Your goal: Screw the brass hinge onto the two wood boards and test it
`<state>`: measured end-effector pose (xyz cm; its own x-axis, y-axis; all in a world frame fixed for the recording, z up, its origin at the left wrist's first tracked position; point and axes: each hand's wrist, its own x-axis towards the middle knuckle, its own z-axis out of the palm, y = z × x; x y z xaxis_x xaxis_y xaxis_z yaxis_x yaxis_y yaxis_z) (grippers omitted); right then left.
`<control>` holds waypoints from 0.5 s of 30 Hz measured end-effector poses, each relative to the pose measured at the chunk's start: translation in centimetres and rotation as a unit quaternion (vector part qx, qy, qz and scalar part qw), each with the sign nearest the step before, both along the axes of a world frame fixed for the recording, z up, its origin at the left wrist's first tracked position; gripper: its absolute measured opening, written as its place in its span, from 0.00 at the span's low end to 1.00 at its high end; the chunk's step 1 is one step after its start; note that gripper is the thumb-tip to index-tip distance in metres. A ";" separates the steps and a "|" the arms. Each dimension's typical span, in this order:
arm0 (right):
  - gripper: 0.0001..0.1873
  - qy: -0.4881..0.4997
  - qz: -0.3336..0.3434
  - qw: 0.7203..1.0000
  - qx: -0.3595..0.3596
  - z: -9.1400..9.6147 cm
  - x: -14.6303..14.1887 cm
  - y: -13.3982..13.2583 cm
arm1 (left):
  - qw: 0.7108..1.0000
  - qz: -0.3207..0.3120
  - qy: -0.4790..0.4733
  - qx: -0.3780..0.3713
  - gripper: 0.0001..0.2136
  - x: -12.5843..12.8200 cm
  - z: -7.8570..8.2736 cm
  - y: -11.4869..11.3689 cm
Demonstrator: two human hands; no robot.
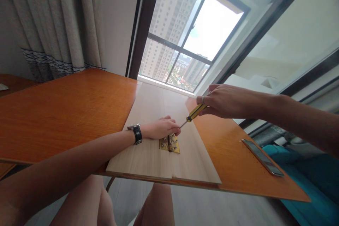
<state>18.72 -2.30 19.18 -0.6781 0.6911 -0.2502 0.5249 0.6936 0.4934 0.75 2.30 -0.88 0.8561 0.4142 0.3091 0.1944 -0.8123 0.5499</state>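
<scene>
Two pale wooden boards (pixel 148 155) lie side by side on the orange table (pixel 66 113). A brass hinge (pixel 170 143) sits across their seam. My left hand (pixel 162 128), with a black watch on the wrist, rests on the boards with fingers pinched at the hinge's far edge; what they pinch is too small to make out. My right hand (pixel 225 100) is closed around a yellow-and-black screwdriver (pixel 192 114). Its metal tip points down-left and meets my left fingertips just above the hinge.
A phone (pixel 262 157) lies flat on the table at the right, near the edge. The boards overhang the table's near edge above my knees. A window and curtains stand behind the table. Teal furniture (pixel 315 187) is at the lower right.
</scene>
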 end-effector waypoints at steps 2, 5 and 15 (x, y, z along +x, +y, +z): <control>0.23 -0.019 -0.024 0.999 0.009 0.0 0.0 0.2 | 1.000 -0.004 0.002 0.000 0.18 0.0 0.1 0.0; 0.30 -0.023 -0.071 0.997 -0.004 0.0 -0.5 0.2 | 1.000 -0.007 -0.002 0.000 0.19 0.0 0.1 0.0; 0.14 0.114 0.015 0.988 -0.102 0.1 -0.4 -0.9 | 1.000 -0.010 -0.015 0.015 0.19 -0.1 -0.5 0.3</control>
